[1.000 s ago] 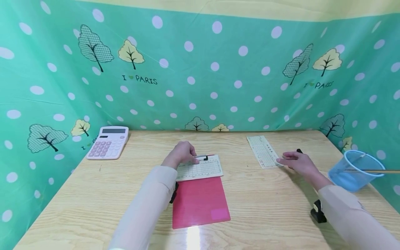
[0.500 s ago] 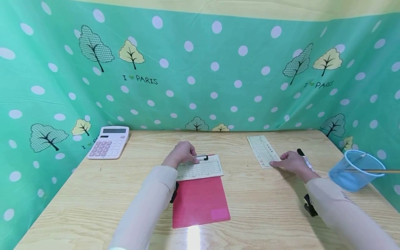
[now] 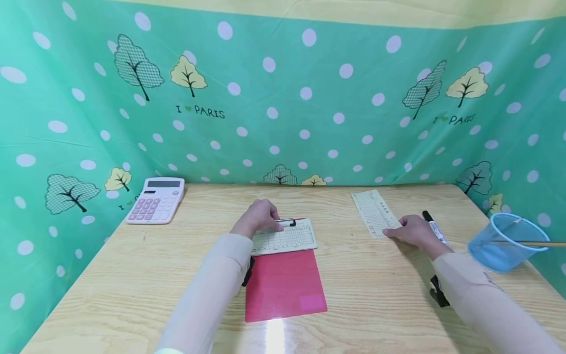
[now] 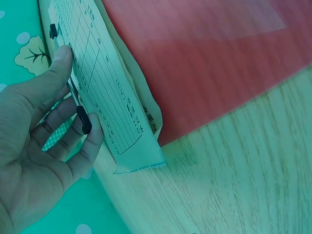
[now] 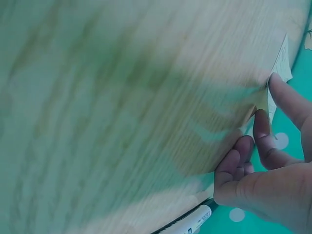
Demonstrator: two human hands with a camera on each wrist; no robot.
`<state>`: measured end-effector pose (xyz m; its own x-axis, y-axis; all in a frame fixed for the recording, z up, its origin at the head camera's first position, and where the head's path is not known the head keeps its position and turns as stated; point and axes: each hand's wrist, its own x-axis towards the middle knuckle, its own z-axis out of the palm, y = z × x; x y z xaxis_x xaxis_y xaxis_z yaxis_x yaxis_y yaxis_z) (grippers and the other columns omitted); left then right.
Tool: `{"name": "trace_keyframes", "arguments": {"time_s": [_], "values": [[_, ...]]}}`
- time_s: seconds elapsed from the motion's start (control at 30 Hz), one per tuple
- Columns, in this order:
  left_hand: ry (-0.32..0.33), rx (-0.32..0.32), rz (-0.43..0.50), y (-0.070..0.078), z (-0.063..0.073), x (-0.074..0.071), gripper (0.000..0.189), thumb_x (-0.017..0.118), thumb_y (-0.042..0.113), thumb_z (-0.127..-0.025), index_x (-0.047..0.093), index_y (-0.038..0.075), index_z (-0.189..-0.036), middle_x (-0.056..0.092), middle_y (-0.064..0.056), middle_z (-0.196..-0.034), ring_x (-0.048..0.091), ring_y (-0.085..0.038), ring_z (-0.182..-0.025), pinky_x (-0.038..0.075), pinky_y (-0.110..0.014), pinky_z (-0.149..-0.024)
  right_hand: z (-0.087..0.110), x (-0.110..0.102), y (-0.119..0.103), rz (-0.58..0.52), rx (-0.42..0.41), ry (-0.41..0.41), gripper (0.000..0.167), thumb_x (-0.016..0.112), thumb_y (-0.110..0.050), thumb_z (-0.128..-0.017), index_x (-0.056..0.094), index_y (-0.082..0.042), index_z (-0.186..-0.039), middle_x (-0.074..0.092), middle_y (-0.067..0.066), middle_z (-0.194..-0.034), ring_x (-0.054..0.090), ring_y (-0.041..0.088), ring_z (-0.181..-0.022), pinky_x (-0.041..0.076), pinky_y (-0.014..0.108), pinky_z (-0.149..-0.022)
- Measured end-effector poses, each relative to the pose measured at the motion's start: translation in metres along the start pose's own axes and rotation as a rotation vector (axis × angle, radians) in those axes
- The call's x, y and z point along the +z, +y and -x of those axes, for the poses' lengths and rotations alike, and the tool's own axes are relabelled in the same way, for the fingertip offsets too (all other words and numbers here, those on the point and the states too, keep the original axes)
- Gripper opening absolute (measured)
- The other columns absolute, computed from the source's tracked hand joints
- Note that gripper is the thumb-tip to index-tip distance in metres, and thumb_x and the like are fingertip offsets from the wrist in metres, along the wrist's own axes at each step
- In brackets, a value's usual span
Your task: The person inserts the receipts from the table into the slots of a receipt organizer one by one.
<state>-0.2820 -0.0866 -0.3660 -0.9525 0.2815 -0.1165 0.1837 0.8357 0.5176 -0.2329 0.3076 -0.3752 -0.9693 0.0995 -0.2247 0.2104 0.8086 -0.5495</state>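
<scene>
A red clipboard (image 3: 285, 290) lies mid-table with printed forms (image 3: 292, 238) under its metal clip (image 3: 288, 222). My left hand (image 3: 260, 216) grips that clip at the board's far end. In the left wrist view, the thumb (image 4: 61, 61) lies on the clip's wire, and curled fingers sit around a black end (image 4: 84, 119). The forms' lower edges lift slightly off the board. Farther right is a loose printed paper slip (image 3: 372, 211). My right hand (image 3: 414, 230) pinches its near right edge between thumb and index finger, as the right wrist view shows; the other fingers curl below.
A white-barrelled marker with a black cap (image 3: 435, 228) lies just right of my right hand. A blue mesh pencil cup (image 3: 493, 250) with a thin wooden stick (image 3: 532, 244) stands at the right edge. A calculator (image 3: 155, 201) sits back left; a green curtain (image 3: 283, 98) hangs behind.
My right hand has shifted left and onto the slip's near right corner, pinching it there. More of the marker shows now. The left hand stays on the clip.
</scene>
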Motion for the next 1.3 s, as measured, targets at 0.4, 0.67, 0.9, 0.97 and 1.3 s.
{"name": "trace_keyframes", "arguments": {"time_s": [0.4, 0.67, 0.9, 0.97, 1.3], "values": [[-0.002, -0.006, 0.006, -0.001, 0.001, -0.001, 0.018, 0.089, 0.018, -0.080, 0.076, 0.007, -0.085, 0.069, -0.003, -0.093, 0.058, -0.022, -0.093, 0.050, -0.038, -0.089, 0.003, 0.003, 0.007, -0.040, -0.103, 0.080, 0.027, 0.066, -0.023, -0.098, 0.058, 0.003, -0.096, 0.059, 0.011, -0.084, 0.052, 0.024, -0.075, 0.042, 0.032, -0.062], [0.004, 0.008, -0.005, -0.001, 0.001, -0.001, 0.017, 0.089, 0.018, -0.080, 0.077, 0.007, -0.085, 0.070, -0.005, -0.096, 0.058, -0.023, -0.096, 0.049, -0.039, -0.091, 0.003, 0.000, 0.010, -0.102, -0.124, 0.125, 0.031, 0.066, -0.023, -0.100, 0.059, 0.006, -0.109, 0.071, 0.020, -0.096, 0.064, 0.016, -0.073, 0.048, 0.028, -0.059], [0.000, -0.003, 0.008, 0.000, 0.000, -0.001, 0.017, 0.089, 0.018, -0.080, 0.077, 0.007, -0.085, 0.069, -0.004, -0.094, 0.057, -0.023, -0.096, 0.049, -0.039, -0.090, 0.009, -0.007, 0.005, -0.208, -0.136, 0.172, 0.058, 0.063, -0.032, -0.102, 0.048, 0.015, -0.134, 0.072, 0.024, -0.108, 0.073, 0.030, -0.090, 0.054, 0.039, -0.078], [0.000, -0.002, 0.011, 0.000, 0.001, -0.001, 0.017, 0.089, 0.018, -0.080, 0.077, 0.007, -0.085, 0.069, -0.004, -0.094, 0.057, -0.023, -0.096, 0.049, -0.039, -0.090, 0.011, -0.010, 0.004, -0.218, -0.149, 0.194, 0.054, 0.063, -0.035, -0.103, 0.053, 0.012, -0.127, 0.075, 0.019, -0.101, 0.073, 0.029, -0.090, 0.053, 0.041, -0.082], [0.000, 0.010, 0.014, 0.001, 0.003, -0.002, 0.017, 0.089, 0.017, -0.080, 0.076, 0.006, -0.084, 0.069, -0.004, -0.092, 0.058, -0.022, -0.092, 0.050, -0.038, -0.088, 0.023, -0.018, -0.012, -0.309, -0.193, 0.189, 0.059, 0.054, -0.044, -0.105, 0.055, 0.009, -0.132, 0.065, 0.013, -0.110, 0.061, 0.004, -0.082, 0.057, 0.034, -0.080]]}}
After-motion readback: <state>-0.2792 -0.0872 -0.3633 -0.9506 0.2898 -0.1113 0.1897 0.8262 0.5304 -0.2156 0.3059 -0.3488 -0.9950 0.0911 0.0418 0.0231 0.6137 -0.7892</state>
